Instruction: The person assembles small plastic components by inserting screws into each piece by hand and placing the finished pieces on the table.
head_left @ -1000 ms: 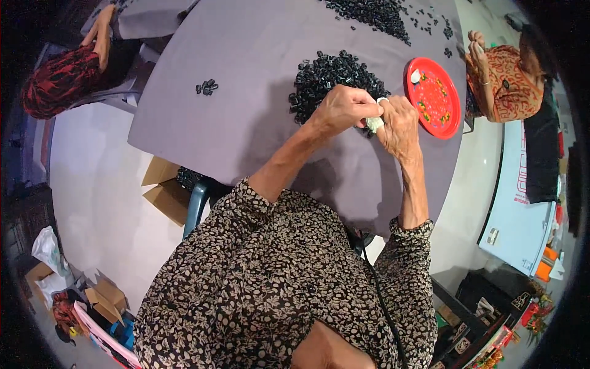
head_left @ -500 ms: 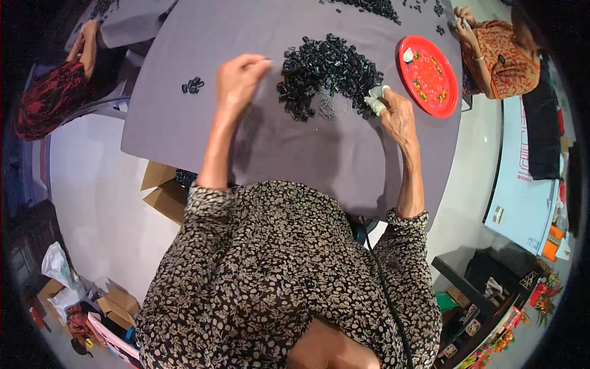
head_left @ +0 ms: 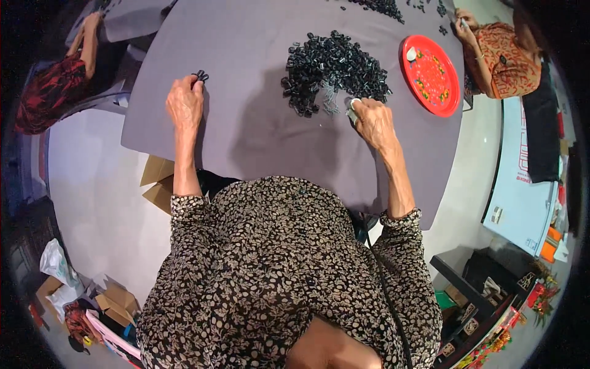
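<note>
Near the left edge of the bench [head_left: 153, 117], the left hand [head_left: 184, 103], fingers curled, meets a small cluster of black pieces [head_left: 201, 75]; whether it grips one cannot be told. Mid-bench, a far larger heap of black pieces [head_left: 332, 58], with clear slivers [head_left: 330, 100] at its near side, suggests that most of the work remains. Beside it, the right hand [head_left: 373, 123] is closed on a whitish item [head_left: 353, 112]. Along the right edge lies a red tray [head_left: 458, 86].

Well right of the pile of black pieces [head_left: 335, 67], large red lettering [head_left: 523, 144] and a smaller red line, both sideways, stand on a pale blue panel [head_left: 510, 203]. Nearer the wearer than the pile, two small labels [head_left: 496, 214] on that panel are too small to read
</note>
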Demonstrator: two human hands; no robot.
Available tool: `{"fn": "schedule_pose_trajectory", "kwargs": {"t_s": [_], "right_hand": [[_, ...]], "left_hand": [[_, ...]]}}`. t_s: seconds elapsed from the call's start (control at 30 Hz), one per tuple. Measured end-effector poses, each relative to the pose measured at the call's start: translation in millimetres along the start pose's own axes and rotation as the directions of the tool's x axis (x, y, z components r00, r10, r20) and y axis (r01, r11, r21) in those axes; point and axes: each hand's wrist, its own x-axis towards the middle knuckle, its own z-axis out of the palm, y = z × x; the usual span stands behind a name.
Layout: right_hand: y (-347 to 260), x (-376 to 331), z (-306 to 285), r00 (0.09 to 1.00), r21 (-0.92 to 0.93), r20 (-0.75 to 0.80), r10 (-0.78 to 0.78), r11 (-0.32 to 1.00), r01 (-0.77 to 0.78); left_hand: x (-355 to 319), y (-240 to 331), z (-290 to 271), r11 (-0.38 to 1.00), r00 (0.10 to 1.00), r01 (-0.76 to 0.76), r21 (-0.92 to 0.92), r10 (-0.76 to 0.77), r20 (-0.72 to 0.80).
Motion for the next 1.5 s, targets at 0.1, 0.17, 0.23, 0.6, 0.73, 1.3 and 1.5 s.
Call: {"fn": "schedule_pose_trajectory", "kwargs": {"t_s": [0.1,0.17,0.23,0.6,0.73,1.3,1.5], "right_hand": [[1,2,1,1.000,-0.044,0.022,-0.019,0.999,0.020],[4,4,5,0.997,-0.067,0.074,-0.030,0.997,0.035],[5,3,1,0.998,-0.029,0.069,-0.001,1.000,0.003],[-41,5,-43,0.994,0.118,0.059,-0.096,0.989,0.089],[-41,-2,-48,0.990,0.129,0.072,-0.121,0.985,0.112],[-27,-20,-2,0.887,0.843,0.117,0.446,0.428,-0.326],[-10,-26,17,0.865,0.847,0.174,0.471,0.377,-0.376]], "left_hand": [[1,8,-1,1.000,1.000,-0.004,0.008,0.004,0.020],[0,16,-4,0.998,0.997,-0.065,-0.009,0.065,-0.039],[-3,41,-6,0.984,0.999,-0.030,-0.173,0.033,0.018],[-52,158,25,0.525,0.612,0.459,-0.717,0.397,0.683],[-57,164,26,0.449,0.546,0.572,-0.686,0.416,0.727],[-51,152,31,0.645,0.831,0.235,-0.727,0.255,0.494],[-34,140,58,0.824,0.913,-0.293,-0.484,0.392,0.115]]}}
